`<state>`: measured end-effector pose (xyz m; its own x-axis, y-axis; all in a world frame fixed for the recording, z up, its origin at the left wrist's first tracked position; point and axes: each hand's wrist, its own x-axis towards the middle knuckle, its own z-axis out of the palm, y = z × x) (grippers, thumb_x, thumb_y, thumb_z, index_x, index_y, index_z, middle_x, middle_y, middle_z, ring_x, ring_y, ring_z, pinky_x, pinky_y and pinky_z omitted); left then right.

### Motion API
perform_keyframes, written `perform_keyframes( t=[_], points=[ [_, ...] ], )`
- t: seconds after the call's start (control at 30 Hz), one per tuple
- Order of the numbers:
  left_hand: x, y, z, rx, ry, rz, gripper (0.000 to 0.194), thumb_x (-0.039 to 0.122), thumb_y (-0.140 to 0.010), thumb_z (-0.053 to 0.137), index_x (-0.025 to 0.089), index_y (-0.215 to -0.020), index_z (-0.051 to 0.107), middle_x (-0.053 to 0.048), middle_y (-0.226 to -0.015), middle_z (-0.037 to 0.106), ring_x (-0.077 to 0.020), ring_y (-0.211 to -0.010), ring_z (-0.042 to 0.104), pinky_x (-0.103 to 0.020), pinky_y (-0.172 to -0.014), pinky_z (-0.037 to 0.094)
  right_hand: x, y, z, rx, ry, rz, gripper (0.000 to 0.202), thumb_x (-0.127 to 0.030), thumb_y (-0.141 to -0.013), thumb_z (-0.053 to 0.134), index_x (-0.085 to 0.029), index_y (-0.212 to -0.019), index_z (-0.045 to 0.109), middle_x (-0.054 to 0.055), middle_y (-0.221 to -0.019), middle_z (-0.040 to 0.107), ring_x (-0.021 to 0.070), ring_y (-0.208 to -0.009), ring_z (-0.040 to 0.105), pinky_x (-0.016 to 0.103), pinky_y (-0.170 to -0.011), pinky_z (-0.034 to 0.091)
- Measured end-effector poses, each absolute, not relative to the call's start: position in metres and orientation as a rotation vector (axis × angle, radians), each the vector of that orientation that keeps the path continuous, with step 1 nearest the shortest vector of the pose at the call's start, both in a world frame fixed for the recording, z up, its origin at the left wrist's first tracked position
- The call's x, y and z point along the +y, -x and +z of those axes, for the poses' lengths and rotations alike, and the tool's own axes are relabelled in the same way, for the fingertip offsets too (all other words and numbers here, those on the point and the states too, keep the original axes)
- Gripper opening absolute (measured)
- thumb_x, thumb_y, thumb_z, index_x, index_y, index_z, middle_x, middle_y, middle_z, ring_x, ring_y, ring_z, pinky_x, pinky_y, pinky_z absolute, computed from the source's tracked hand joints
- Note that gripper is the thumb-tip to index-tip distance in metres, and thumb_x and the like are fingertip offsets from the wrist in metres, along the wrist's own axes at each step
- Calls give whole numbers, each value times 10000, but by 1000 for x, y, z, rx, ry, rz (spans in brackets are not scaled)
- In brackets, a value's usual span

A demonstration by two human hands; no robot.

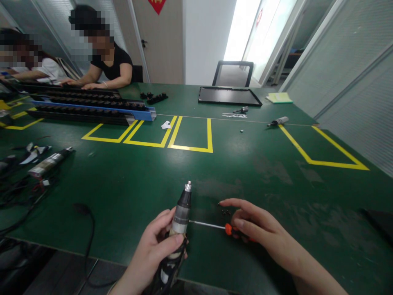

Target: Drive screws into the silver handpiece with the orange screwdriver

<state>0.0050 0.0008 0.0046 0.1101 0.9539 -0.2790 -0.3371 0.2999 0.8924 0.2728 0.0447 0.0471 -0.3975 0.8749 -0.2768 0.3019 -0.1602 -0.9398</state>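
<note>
My left hand (158,241) is wrapped round an electric screwdriver (181,219), whose metal tip points away from me. A screwdriver (208,224) with a red and black handle is held in my right hand (254,223), its thin shaft pointing left toward the electric screwdriver's body. The index finger of my right hand is stretched out toward several small dark screws (226,212) on the green table (138,184); its tip is at one small dark piece. Part of the red and black handle is hidden under the right hand's fingers.
Another electric screwdriver (50,162) lies at the left among cables (18,200). Long black and blue rails (92,107) are at the back left, near two seated people. A black frame (229,96) and a grey tool (278,121) lie farther back. Yellow tape (190,148) marks the table.
</note>
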Motion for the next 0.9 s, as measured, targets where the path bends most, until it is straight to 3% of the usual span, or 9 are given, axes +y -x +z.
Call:
perform_keyframes(
  t=[0.13, 0.4, 0.5, 0.67, 0.9],
  points=[
    [0, -4, 2, 1041, -730, 1109, 462, 328, -747, 882, 237, -1191, 796, -33, -886, 624, -168, -680, 645, -249, -548, 585, 45, -273, 45, -1663, 1330, 1534, 407, -352, -924, 630, -192, -1298, 617, -11, -764, 630, 158, -670, 549, 282, -605, 420],
    [1, -4, 2, 1030, -744, 1109, 457, 340, -753, 881, 246, -1192, 796, -22, -872, 607, -163, -658, 650, -245, -536, 579, 47, -273, 44, -1754, 1350, 1404, 477, -213, -796, 730, -213, -1265, 642, -19, -845, 590, 160, -744, 597, 308, -726, 485],
    [0, -5, 3, 1037, -747, 1107, 440, 337, -747, 884, 245, -1171, 805, -20, -877, 606, -158, -651, 646, -247, -539, 585, 46, -272, 47, -1786, 1349, 1389, 460, -234, -810, 725, -213, -1264, 652, -8, -855, 602, 171, -777, 613, 310, -739, 500],
    [1, -4, 2, 1039, -749, 1104, 450, 335, -741, 889, 244, -1172, 803, -29, -908, 618, -167, -664, 652, -263, -545, 598, 44, -271, 50, -1679, 1419, 1586, 487, -415, -921, 616, -190, -1351, 579, 49, -900, 672, 181, -736, 602, 246, -532, 464],
    [0, -3, 1, 1024, -768, 1101, 453, 333, -761, 876, 247, -1198, 792, -27, -911, 620, -171, -670, 662, -273, -561, 607, 46, -269, 49, -1650, 1481, 1619, 442, -356, -903, 572, -143, -1287, 622, -18, -671, 607, 141, -569, 539, 252, -508, 421]
  ],
)
